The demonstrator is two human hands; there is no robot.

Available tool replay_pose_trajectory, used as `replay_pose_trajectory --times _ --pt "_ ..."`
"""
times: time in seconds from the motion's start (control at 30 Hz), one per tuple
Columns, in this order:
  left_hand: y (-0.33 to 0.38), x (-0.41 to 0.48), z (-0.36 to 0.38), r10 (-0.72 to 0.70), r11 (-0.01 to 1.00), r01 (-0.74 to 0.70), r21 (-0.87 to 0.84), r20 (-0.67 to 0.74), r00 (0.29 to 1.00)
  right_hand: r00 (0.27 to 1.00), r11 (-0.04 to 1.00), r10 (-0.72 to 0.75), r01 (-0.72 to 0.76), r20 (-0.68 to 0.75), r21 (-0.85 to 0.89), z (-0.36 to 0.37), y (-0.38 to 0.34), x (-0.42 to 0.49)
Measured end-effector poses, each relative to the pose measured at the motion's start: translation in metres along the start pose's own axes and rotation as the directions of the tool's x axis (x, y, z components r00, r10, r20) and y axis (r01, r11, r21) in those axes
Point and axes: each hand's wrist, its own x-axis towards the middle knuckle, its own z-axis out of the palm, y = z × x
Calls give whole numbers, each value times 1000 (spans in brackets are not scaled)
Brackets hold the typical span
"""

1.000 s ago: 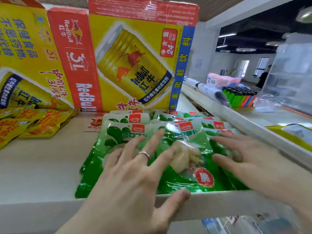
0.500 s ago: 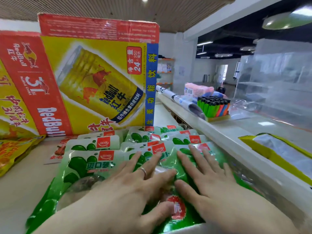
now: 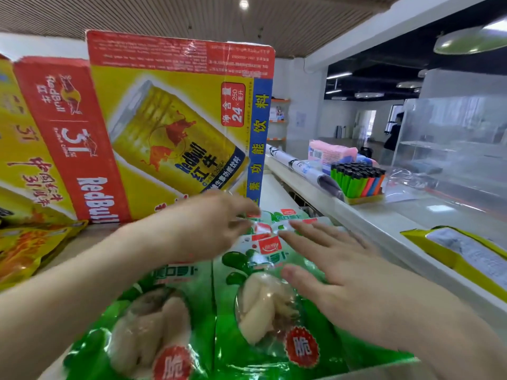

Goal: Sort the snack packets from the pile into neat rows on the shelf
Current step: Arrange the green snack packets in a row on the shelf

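Head view of a pale flat shelf [image 3: 90, 237] carrying green glossy plastic snack packets [image 3: 260, 311], each with a red round label and a clear window showing pale contents. Two packets lie side by side at the front edge of the shelf, and further packets overlap one another behind them, reaching back towards the red-and-yellow printed cardboard drink cartons [image 3: 178, 127] that stand at the rear of the shelf. The right hand [image 3: 337, 270] lies flat on the right front packet, its grip wide, with straight spread fingers pressing the film and the thumb resting beside the clear window. The left hand [image 3: 208, 226] reaches across to the rear packets, its fingertips touching their red-labelled top edges; motion blur hides whether its grip closes on a packet. Orange-yellow foil snack packets [image 3: 27, 250] lie on the shelf at far left, well apart from the green ones. On the white worktop [image 3: 397, 223] to the right stand a tray of upright coloured plastic lighters [image 3: 356, 179], a pink wrapped pack [image 3: 329, 153] and a yellow-edged clear bag [image 3: 461, 253].
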Motion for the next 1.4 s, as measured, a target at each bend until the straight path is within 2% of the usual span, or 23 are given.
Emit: replay_pose_trajectory --times 0.03,0.23,0.37,0.53,0.63,0.7,0.77,0.83,0.9,0.93,1.0,1.07,1.17,1.3,1.4 --pt "-10 16 -1 -13 1000 13 9 -24 1000 1000 1000 -27 27 10 -13 3 -4 2" --pt "-39 74 27 -54 994 42 104 112 992 992 998 -62 64 106 -20 18 -18 8" --pt "-46 79 31 -96 991 95 90 9 995 997 1000 -28 29 74 -9 29 -24 11" --pt "-53 81 30 -215 976 217 -4 -126 968 999 999 -47 47 8 8 38 -23 8" --pt "-56 81 31 -257 966 258 -10 -105 961 999 999 -54 54 -5 3 40 -24 8" --pt "-55 78 30 -232 973 232 -12 -88 969 998 998 -59 58 -15 -12 40 -24 8" --pt "-51 68 26 -195 979 200 28 -129 972 998 998 -60 60 -9 -25 40 -26 6" --pt "-45 52 22 -116 980 146 135 -210 971 998 997 -62 63 15 -44 38 -28 3" --pt "-37 39 19 -19 984 51 168 -187 982 997 996 -75 77 35 -50 38 -31 0" --pt "-33 34 17 -7 995 18 99 -112 994 996 995 -85 86 39 -42 37 -32 -1" --pt "-23 33 15 -38 994 44 -97 61 997 995 995 -97 98 38 -17 38 -33 -2" --pt "-17 39 15 -51 986 71 -153 132 990 993 993 -114 114 31 8 38 -33 -2" --pt "-13 46 17 -55 978 80 -195 129 990 989 988 -148 147 22 45 39 -32 -4" --pt "-11 51 16 -142 934 141 -329 22 990 983 983 -180 178 34 52 40 -31 -6" --pt "-10 56 19 -194 910 177 -376 -8 981 983 983 -180 177 48 50 44 -29 -6"
